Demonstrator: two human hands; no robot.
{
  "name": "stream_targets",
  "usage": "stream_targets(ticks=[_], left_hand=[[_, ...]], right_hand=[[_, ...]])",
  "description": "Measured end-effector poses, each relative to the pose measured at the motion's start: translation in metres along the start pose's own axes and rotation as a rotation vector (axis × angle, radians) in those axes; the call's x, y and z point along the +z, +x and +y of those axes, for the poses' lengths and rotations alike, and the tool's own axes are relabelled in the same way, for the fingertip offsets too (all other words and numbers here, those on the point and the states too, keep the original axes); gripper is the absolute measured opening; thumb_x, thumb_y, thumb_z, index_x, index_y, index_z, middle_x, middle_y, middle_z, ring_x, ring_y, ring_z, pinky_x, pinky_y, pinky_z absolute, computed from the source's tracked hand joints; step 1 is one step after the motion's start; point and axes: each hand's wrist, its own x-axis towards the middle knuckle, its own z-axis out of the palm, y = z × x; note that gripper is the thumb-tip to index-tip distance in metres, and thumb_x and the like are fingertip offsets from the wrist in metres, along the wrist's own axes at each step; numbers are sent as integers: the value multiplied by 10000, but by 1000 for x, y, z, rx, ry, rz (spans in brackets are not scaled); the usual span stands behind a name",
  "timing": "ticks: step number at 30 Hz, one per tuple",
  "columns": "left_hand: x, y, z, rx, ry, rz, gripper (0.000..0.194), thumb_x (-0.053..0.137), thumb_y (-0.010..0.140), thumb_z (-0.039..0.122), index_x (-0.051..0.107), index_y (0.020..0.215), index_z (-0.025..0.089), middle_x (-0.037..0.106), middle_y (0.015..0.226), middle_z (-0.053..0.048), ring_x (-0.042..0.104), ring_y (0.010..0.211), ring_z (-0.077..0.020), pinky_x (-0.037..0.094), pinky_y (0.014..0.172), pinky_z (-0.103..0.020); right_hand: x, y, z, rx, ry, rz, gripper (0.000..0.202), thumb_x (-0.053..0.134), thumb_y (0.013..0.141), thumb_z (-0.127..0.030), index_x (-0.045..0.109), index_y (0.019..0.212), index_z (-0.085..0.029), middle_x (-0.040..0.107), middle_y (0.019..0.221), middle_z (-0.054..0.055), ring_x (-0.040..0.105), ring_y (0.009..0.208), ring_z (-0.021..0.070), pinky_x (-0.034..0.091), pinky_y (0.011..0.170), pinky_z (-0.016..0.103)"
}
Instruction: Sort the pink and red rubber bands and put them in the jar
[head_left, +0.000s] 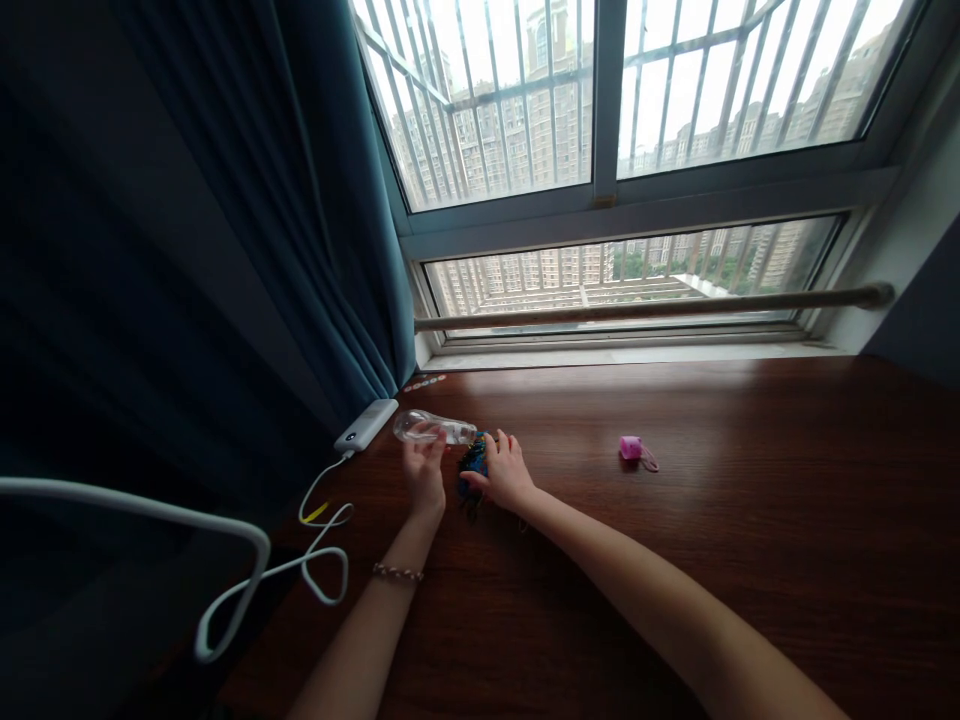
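Observation:
A clear, bulb-shaped container lies sideways in the grip of my left hand [425, 478]; the clear container [421, 427] has its rounded end to the left and its narrower end to the right. Against that narrower end is a dark blue bundle [472, 463] with small coloured bits, too small to make out. My right hand [507, 470] is closed round the bundle's right side, thumb below and fingers above. Both hands are just over the brown wooden surface [585, 580].
A pink small object with a loop [631, 448] lies to the right. At the left are a white power bank [367, 425] and its white cable [325, 553], beside a blue curtain [330, 200]. A barred window [604, 190] stands behind the surface.

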Motion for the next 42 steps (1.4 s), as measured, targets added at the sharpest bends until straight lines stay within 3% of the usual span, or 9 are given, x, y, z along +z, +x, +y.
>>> stream_targets(ticks=[8,11,17,21,25,28,32,37,42], left_hand=[[0,-1,-3,-27,-1,13,426,665,681,316,514,1069,224,580,1014,-44,568,889,-138,454,623,-172],[2,-4,-5,-21,11,-9,429,664,682,312,515,1071,208,574,1030,-57,568,881,-141,455,616,-175],[4,-7,-4,-19,-40,-28,406,668,677,293,517,1042,196,585,978,-44,578,848,-124,463,659,-188],[10,-11,-2,-54,-76,-87,426,704,637,250,507,1010,191,590,939,-22,584,815,-110,474,678,-198],[20,-23,1,-147,-133,-181,670,735,595,189,374,1151,286,591,925,2,602,770,-112,506,659,-234],[26,-34,4,-236,-182,-262,725,734,600,177,320,1174,335,586,957,5,616,744,-111,521,665,-263],[33,-49,7,-360,-213,-358,621,740,603,210,361,1086,296,599,973,-4,632,717,-125,526,670,-296],[43,-72,7,-433,-182,-401,537,748,597,213,394,1000,249,629,936,-17,628,724,-128,494,584,-210],[51,-92,10,-518,-200,-420,559,766,562,169,399,977,241,632,874,1,620,716,-106,485,646,-197]], right_hand=[[-20,-64,14,73,-125,-74,978,520,650,-694,223,1379,-114,132,1418,236,88,1266,457,111,986,556],[-12,-57,19,105,-175,-102,975,466,678,-708,205,1379,-83,131,1415,246,71,1289,410,81,1010,522],[-7,-23,13,103,-158,18,921,415,733,-680,212,1367,-43,209,1393,240,162,1284,359,153,1019,471],[-47,-31,27,-16,-172,143,704,417,820,-540,314,1324,-59,336,1343,192,216,1271,292,220,1020,392],[-103,-49,78,-5,-339,263,403,475,842,-280,469,1220,-141,383,1319,137,219,1262,280,196,1029,400],[-131,-61,123,148,-400,201,371,571,771,-213,543,1129,-120,455,1238,174,312,1197,334,247,981,455],[-142,-72,153,164,-343,110,235,552,784,-163,594,1014,-142,590,997,119,531,955,231,399,847,326],[-135,-82,129,-5,-29,244,387,650,737,-310,522,1067,-152,595,962,84,561,871,201,431,788,294],[-122,-92,95,-69,294,278,371,715,655,-377,552,917,-172,600,821,33,561,736,180,435,668,270]])
